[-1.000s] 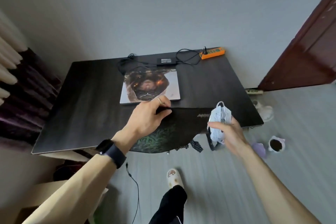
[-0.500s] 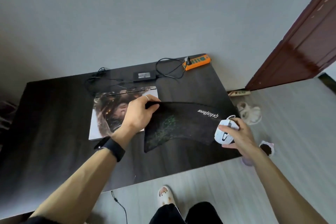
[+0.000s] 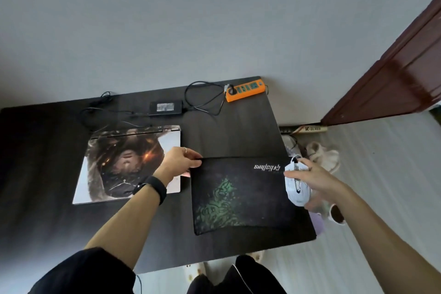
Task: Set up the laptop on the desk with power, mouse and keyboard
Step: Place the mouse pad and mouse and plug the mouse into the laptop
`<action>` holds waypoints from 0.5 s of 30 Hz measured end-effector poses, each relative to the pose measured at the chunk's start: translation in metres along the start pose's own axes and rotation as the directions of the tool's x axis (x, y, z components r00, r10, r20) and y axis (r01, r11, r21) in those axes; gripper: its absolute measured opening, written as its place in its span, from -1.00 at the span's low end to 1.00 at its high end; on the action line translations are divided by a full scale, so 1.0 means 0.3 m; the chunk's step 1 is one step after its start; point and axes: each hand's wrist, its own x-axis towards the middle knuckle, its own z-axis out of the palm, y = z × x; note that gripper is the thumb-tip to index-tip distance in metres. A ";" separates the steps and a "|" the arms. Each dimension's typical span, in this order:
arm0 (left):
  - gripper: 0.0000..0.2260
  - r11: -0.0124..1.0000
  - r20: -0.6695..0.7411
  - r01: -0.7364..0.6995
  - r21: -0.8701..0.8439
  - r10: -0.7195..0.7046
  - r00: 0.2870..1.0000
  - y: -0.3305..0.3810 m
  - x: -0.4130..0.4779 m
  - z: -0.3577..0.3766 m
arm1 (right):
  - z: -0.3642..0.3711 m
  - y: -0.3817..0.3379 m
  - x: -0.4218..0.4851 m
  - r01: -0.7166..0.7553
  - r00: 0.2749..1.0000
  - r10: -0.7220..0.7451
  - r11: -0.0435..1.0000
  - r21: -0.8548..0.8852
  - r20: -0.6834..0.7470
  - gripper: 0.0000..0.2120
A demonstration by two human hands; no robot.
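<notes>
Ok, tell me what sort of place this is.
Probably a room at home: a dark desk against a plain wall, a wooden door, and shoes on the floor.

Head view, steeply down over desk (image 3: 238, 131)

Matt dark wood-grain desk (image 3: 238, 131); matt cloth mouse pad (image 3: 241, 194); glossy white plastic mouse (image 3: 296, 186).

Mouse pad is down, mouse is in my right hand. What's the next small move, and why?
Probably lower the mouse onto the right side of the mouse pad and release it. The pad lies flat on the desk beside the closed laptop, with the left hand pinching its far left corner, and the right hand holds the mouse just at the pad's right edge.
</notes>
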 end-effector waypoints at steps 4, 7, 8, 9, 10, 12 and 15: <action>-0.79 0.970 -0.180 0.055 0.235 -0.012 0.984 -0.024 0.067 0.108 | 0.011 -0.039 0.164 0.097 0.980 -0.125 0.980 -0.174 -0.157 -0.63; -0.64 0.951 -0.184 0.120 0.285 -0.069 0.981 -0.093 0.033 0.226 | 0.023 -0.016 0.219 0.092 0.970 -0.131 0.977 -0.191 -0.203 -0.73; -0.59 0.948 -0.145 0.153 0.278 -0.117 0.983 -0.122 0.012 0.275 | 0.022 0.009 0.236 0.076 0.974 -0.113 0.979 -0.190 -0.194 -0.68; -0.53 0.941 -0.102 0.197 0.276 -0.175 0.979 -0.162 -0.010 0.322 | 0.023 0.045 0.267 0.065 0.980 -0.094 0.984 -0.169 -0.173 -0.65; -0.48 0.930 -0.075 0.251 0.270 -0.240 0.968 -0.199 -0.033 0.370 | 0.024 0.081 0.291 0.039 0.987 -0.059 0.990 -0.138 -0.149 -0.66; -0.41 0.898 -0.072 0.347 0.272 -0.340 0.938 -0.260 -0.069 0.448 | 0.042 0.124 0.280 -0.030 0.997 0.022 0.995 -0.097 -0.075 -0.71; -0.44 0.871 -0.189 0.421 0.253 -0.382 0.905 -0.309 -0.087 0.513 | 0.079 0.176 0.258 -0.068 0.998 0.066 0.992 -0.106 -0.018 -0.84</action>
